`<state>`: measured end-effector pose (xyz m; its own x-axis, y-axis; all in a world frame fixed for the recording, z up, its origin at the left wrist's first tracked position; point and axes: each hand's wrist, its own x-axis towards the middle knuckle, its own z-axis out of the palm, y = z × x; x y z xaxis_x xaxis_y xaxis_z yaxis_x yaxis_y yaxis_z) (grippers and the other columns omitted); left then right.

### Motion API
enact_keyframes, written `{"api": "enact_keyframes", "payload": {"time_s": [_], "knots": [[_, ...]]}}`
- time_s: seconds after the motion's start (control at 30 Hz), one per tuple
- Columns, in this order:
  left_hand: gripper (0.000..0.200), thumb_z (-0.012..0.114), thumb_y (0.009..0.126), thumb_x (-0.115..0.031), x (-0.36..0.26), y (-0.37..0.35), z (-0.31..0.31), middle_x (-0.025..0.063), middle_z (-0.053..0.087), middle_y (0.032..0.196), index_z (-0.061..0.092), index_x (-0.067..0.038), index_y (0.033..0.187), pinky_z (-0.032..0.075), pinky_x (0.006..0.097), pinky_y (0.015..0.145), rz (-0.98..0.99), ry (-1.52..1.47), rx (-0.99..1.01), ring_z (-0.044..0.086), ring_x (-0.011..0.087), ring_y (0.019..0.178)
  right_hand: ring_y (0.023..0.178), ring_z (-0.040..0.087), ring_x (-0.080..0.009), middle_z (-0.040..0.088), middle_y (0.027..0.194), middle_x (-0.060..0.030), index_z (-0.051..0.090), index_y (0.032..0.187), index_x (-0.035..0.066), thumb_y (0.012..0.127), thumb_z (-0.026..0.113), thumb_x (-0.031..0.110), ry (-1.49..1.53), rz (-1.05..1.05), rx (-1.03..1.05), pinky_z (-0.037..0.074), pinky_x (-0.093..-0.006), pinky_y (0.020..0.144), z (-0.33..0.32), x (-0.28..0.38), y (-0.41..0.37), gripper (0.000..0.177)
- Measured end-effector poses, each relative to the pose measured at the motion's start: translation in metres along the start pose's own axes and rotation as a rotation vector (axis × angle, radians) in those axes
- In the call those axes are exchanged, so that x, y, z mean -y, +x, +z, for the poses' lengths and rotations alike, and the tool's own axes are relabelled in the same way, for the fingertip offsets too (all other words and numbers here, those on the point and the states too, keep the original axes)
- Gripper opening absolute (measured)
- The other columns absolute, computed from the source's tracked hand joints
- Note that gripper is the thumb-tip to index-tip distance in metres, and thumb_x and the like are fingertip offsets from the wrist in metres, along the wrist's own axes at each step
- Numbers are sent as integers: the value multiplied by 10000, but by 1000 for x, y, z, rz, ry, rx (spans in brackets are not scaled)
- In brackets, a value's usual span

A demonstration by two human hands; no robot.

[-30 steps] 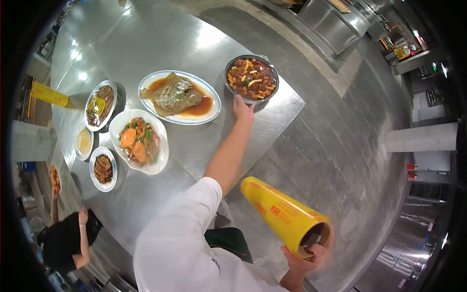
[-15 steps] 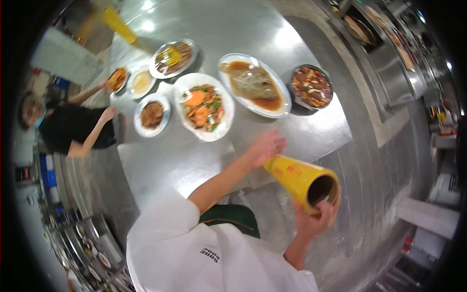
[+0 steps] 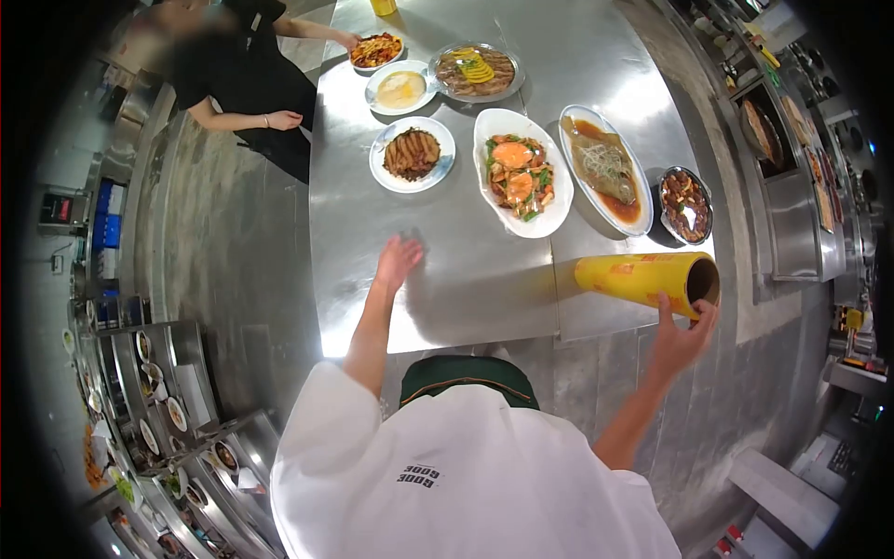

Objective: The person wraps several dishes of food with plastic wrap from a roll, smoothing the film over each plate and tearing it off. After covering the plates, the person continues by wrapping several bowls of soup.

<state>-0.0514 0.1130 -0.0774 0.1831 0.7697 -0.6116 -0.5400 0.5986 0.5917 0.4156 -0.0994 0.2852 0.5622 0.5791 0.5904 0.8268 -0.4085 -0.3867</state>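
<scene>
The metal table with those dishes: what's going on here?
A person's right hand holds a yellow roll, apparently cling film, by its hollow end at the near side of the metal table. The left hand is open and holds nothing, on the near side of a plate of sliced meat. A whole fish lies beyond the roll. At the table's left, a co-worker in black has one hand at a small dish.

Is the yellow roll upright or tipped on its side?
Tipped on its side: the yellow roll runs crosswise, hollow end held by the right hand.
</scene>
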Motion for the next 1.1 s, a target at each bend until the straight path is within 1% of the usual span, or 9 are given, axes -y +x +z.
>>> {"api": "enact_keyframes", "payload": {"time_s": [0.2, 0.43, 0.53, 0.57, 0.8, 0.9, 0.93, 1.0, 1.1], "knots": [[578, 574, 1073, -310, -25, 103, 6, 226, 545, 1432, 337, -77, 1545, 552, 459, 995, 59, -25, -147, 609, 340, 1216, 846, 554, -161, 581, 945, -23, 606, 985, 57, 805, 939, 336, -52, -47, -28, 470, -303, 692, 5, 11, 3, 470], [837, 833, 893, -307, -14, -70, 137, 172, 520, 1498, 391, -86, 1568, 448, 456, 1145, 291, 960, 592, 527, 326, 1369, 792, 599, -191, 697, 1103, -104, 609, 890, 89, 673, 997, 183, 106, -164, -112, 472, -305, 629, -27, 79, -43, 454], [990, 894, 799, -339, -8, -122, 163, 185, 495, 1529, 356, -71, 1586, 422, 466, 1164, 584, 1319, 582, 457, 383, 1440, 813, 595, -199, 691, 1147, -113, 607, 903, 87, 642, 1001, 151, 278, -149, 7, 473, -314, 639, -31, 101, -55, 477], [990, 894, 799, -339, -12, -140, 171, 185, 495, 1529, 356, -71, 1586, 422, 466, 1164, 578, 1322, 588, 457, 383, 1440, 1062, 710, -366, 656, 1318, -254, 596, 912, 78, 606, 1006, 156, 267, -7, 111, 579, -393, 849, -33, 106, -67, 517], [948, 979, 676, -353, 0, -194, 196, 138, 647, 1378, 512, -77, 1453, 508, 425, 1083, 614, 858, 701, 645, 295, 1259, 1070, 729, -423, 596, 1390, -311, 599, 871, 83, 582, 1013, 228, 544, -268, 253, 617, -434, 855, -24, 196, -96, 525], [669, 767, 940, -153, -1, -196, 159, 109, 538, 1494, 430, -108, 1517, 464, 398, 1168, -89, -118, 883, 544, 210, 1358, 1123, 706, -468, 597, 1352, -362, 605, 819, 62, 685, 956, 198, 532, -425, 280, 637, -419, 860, -13, 229, -130, 400], [557, 603, 1044, -100, 0, -206, 160, 130, 477, 1530, 374, -109, 1552, 449, 385, 1186, 459, 32, 897, 501, 231, 1391, 1112, 711, -467, 597, 1342, -364, 609, 799, 59, 731, 917, 195, 521, -514, 257, 648, -412, 841, -9, 239, -140, 345], [548, 556, 1077, -148, -34, -240, 150, 142, 465, 1540, 344, -84, 1578, 438, 387, 1190, -79, -79, 577, 503, 261, 1391, 1114, 712, -455, 614, 1324, -344, 614, 794, 53, 782, 833, 156, 513, -688, 250, 649, -428, 852, 4, 253, -162, 243], [641, 570, 1068, -343, -47, -239, 102, 161, 470, 1546, 336, -46, 1586, 406, 408, 1211, 85, 97, 576, 504, 276, 1399, 1130, 700, -447, 647, 1335, -254, 597, 792, 65, 832, 726, 109, 541, -796, 331, 621, -451, 941, 22, 275, -192, 142]]}}
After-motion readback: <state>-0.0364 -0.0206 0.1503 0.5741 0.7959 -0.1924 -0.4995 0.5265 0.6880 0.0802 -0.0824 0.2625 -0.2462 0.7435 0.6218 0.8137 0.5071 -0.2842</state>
